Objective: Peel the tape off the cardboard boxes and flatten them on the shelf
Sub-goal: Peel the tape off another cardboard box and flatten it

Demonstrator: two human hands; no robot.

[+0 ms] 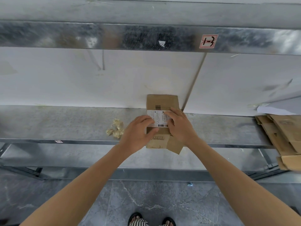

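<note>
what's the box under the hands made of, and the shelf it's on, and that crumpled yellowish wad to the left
Box: brown corrugated cardboard by the look, matte, with creased flaps and a white printed paper label.
Shelf: likely galvanized steel; dull grey, mottled surface, shinier on the beam above.
Wad: seemingly peeled packing tape, glossy, translucent yellowish, crumpled into folds.

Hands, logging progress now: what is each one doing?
Left hand: open, pressing flat on the cardboard box.
Right hand: open, pressing on its label.
</note>
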